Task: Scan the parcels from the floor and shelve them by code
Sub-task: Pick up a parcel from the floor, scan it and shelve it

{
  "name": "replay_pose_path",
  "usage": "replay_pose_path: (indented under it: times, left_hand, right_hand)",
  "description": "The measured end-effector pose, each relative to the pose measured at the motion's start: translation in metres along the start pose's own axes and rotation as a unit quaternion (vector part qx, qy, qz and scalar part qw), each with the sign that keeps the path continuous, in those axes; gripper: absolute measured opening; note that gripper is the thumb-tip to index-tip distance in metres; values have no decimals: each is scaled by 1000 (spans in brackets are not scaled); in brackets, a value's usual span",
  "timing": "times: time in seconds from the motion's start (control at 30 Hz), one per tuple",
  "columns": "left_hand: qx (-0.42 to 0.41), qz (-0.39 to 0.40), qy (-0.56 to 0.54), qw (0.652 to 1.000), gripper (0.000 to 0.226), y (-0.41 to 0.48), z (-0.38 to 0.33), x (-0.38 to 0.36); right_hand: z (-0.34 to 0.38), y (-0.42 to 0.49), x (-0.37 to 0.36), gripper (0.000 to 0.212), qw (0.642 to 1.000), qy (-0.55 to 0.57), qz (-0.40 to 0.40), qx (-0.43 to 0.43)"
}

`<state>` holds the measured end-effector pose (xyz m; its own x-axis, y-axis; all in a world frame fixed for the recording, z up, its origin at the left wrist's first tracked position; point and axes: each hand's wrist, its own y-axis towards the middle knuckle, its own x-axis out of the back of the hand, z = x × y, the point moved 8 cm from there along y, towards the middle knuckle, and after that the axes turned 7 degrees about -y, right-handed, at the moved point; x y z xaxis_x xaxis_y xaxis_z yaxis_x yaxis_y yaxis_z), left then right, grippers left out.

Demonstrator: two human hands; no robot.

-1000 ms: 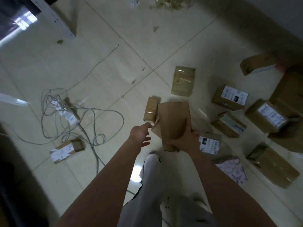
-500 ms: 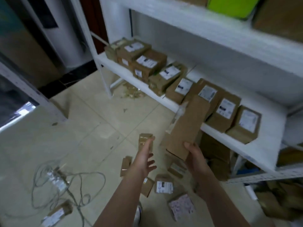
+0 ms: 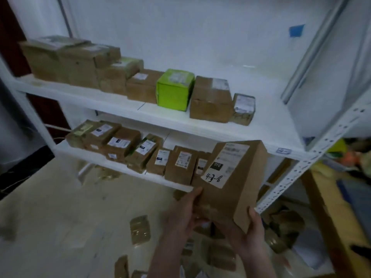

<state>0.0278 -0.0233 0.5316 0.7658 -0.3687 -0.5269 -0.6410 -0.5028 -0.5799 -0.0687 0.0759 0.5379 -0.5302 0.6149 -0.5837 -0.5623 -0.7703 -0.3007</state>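
Note:
I hold a brown cardboard parcel up in front of the white shelf unit. Its white label faces me, with "4-3-8" handwritten at the bottom. My left hand grips the parcel's lower left side. My right hand holds its lower right corner from below, thumb on the side. The parcel hangs level with the lower shelf, at the right end of a row of labelled parcels.
The upper shelf carries brown boxes and a bright green box, with bare room at its right end. Several small parcels lie on the tiled floor below. A perforated white upright and a wooden table stand at right.
My view rose from the floor to the shelves. My left hand, free before, has joined the right on the parcel, which is turned so its label faces me.

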Motion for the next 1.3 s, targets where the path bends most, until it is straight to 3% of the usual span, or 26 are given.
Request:
replay_pose_path:
  times: [0.1,0.23,0.27,0.43,0.57,0.63,0.73,0.9,1.17,1.3]
  left_hand:
    - [-13,31,-14,999,56,-7,-8,-23]
    - [-56,69,9,996,52,-13,-38,-44]
    - [-73,77,30,994,48,-12,-46,-49]
    - [-86,106,110,985,58,-12,-58,-80]
    - [-97,149,182,967,48,-14,-46,-122]
    - [-110,156,220,957,64,-13,-35,-142]
    - [-114,171,267,942,88,-13,-16,-172]
    - [-130,194,301,925,64,-3,23,-227]
    - [-100,173,312,929,70,22,124,-309]
    - [-90,139,333,928,71,30,163,-330]
  right_hand:
    - [32,-20,-2,109,999,5,-24,36]
    - [76,-40,8,39,988,-94,-72,94]
    - [85,-44,11,35,984,-112,-88,107]
    - [114,-62,26,50,962,-182,-154,134]
    - [138,-77,47,59,950,-191,-198,148]
    - [151,-85,63,52,947,-170,-222,161]
    - [169,-96,93,59,941,-149,-242,181]
    - [202,-111,156,66,937,-147,-257,185]
    - [244,-123,287,39,934,-145,-292,147]
    - [244,-131,390,31,869,-169,-446,135]
